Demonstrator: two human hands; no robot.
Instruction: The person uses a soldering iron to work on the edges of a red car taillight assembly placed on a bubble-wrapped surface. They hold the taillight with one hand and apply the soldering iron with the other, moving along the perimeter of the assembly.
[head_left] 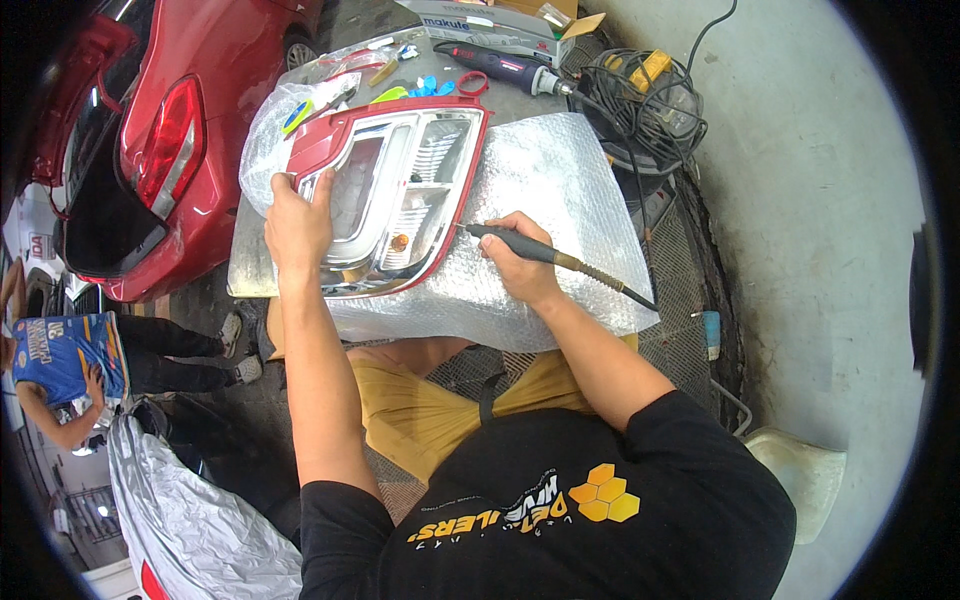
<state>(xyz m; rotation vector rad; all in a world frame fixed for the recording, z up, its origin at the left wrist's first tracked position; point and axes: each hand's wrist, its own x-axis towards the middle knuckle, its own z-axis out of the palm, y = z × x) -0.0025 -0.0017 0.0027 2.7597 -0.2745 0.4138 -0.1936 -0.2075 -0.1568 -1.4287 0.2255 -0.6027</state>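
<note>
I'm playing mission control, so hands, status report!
Left hand gripping car lamp. Right hand holding corded pen tool, tip near lamp's edge. Nothing seen blocking tip.

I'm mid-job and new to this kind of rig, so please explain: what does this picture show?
This one picture looks down from a fisheye camera worn on the head; there is no robot. The wearer's bare left hand grips a red-edged vehicle lamp, with silvery bubble wrap spread beneath it. The bare right hand holds a corded pen-like tool, its tip at or near the lamp's edge. On the table beyond lie a dark cylindrical tool and a red ring.
</note>
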